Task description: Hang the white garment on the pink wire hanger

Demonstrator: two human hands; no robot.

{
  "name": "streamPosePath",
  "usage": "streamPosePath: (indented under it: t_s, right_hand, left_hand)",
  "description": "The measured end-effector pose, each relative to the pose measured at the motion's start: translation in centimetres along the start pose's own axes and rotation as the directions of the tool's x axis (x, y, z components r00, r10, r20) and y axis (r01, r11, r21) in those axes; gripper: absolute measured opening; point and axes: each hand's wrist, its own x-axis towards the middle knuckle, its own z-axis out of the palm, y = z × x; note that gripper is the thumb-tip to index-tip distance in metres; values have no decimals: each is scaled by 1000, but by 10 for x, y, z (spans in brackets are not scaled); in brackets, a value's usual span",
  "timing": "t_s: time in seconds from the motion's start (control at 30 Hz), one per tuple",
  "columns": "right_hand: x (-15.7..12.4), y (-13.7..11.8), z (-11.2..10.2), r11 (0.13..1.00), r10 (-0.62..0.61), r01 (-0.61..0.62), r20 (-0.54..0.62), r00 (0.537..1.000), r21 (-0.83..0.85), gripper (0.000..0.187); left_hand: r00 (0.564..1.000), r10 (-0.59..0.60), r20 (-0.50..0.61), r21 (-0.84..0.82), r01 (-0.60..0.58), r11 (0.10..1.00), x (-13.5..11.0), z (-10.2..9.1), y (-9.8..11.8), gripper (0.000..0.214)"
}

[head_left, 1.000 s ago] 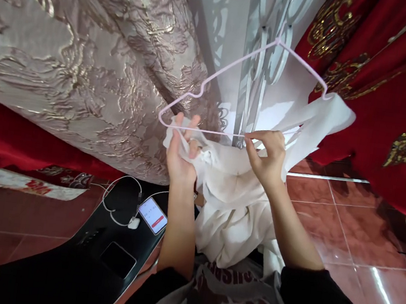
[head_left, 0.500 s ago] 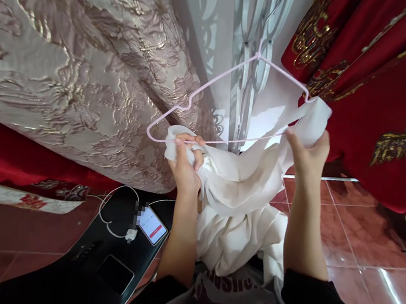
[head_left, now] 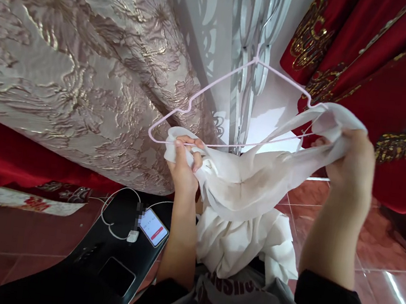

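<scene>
A pale pink wire hanger (head_left: 223, 78) hangs tilted in front of me, its hook up by the white metal scrollwork. Sheer white cloth (head_left: 246, 187), perhaps a garment, spans between my hands, and its lower folds bunch up on my lap. My left hand (head_left: 185, 162) is closed around the hanger's bottom bar near its left corner, together with an edge of the cloth. At the other end, my right hand (head_left: 350, 156) grips the cloth and draws it out past the hanger's right corner, which the fabric partly covers. Some right fingers are hidden behind the cloth.
Beige embossed fabric (head_left: 98, 68) drapes on the left, and red gold-trimmed cloth (head_left: 391, 112) on the right. Below left, a black bench (head_left: 70, 274) bears a lit phone (head_left: 154, 228), a dark phone (head_left: 117, 276) and a white cable (head_left: 117, 233). Red tiles (head_left: 392, 247) cover the floor.
My right hand has moved outward to the right and turned, stretching the white cloth beyond the hanger's right corner. My left hand has stayed almost in place.
</scene>
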Motion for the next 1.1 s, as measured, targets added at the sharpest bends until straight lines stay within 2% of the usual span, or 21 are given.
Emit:
streamPosePath:
  t_s: [0.07,0.13,0.17,0.23,0.3,0.37,0.47,0.53,0.6,0.67,0.73,0.8,0.83,0.9,0.93,1.0,1.03,1.1]
  right_hand:
    - [11,-21,-10,976,188,-201,147,971,85,27]
    - [16,-42,-17,955,265,-282,164,950,94,38]
    - [15,-50,-18,954,256,-272,129,958,123,41]
    - [9,-62,-16,926,224,-225,38,974,304,45]
    - [-2,-70,-10,818,225,-185,-7,974,546,49]
    - [-12,-76,-4,688,210,-140,-10,978,712,54]
    - [-12,-83,-5,552,112,-81,22,993,830,67]
    - [-6,-82,-12,519,83,-39,-4,997,854,74]
    - [-1,-74,-19,596,99,41,-124,987,802,76]
    - [-6,-60,-19,719,68,192,-342,937,668,68]
    - [-21,-43,-9,807,-50,321,-484,873,496,49]
    - [-43,-26,11,848,-196,396,-486,852,353,23]
    - [-54,-18,24,848,-294,452,-466,834,275,8]
    - [-72,-5,51,890,-361,410,-239,901,199,14]
    - [-78,2,62,921,-355,366,-98,930,133,17]
    - [-81,15,78,948,-304,314,144,942,-49,20]
    - [-80,22,82,937,-283,317,217,934,-144,21]
    - [-75,35,83,898,-262,333,261,929,-286,23]
  left_hand:
    - [1000,16,6,-4,-16,1000,4,-3,2,42]
    - [999,31,18,-16,-31,999,7,-5,3,43]
    - [999,30,24,-24,-30,999,8,-6,3,43]
    - [999,12,36,-38,-10,999,9,-6,2,42]
    - [999,-18,44,-45,19,999,8,-6,0,42]
    - [998,-45,49,-54,48,997,6,-5,-3,42]
    - [995,-75,63,-67,79,995,4,-6,-4,42]
    - [995,-64,71,-72,69,995,5,-7,-2,42]
    - [997,-33,68,-72,38,997,7,-8,0,42]
    - [998,-27,61,-71,31,997,8,-8,0,42]
    - [997,-64,52,-73,68,995,7,-6,-2,42]
    - [992,-114,47,-85,118,989,4,-3,-5,42]
    - [990,-133,48,-95,137,986,3,-2,-6,41]
    - [986,-157,61,-117,164,980,-1,1,-9,41]
    - [985,-160,65,-124,167,978,-3,3,-9,41]
    - [986,-155,63,-114,161,980,-7,5,-10,40]
    - [987,-149,61,-100,155,983,-9,6,-9,39]
    - [985,-158,72,-62,162,985,-11,3,-8,37]
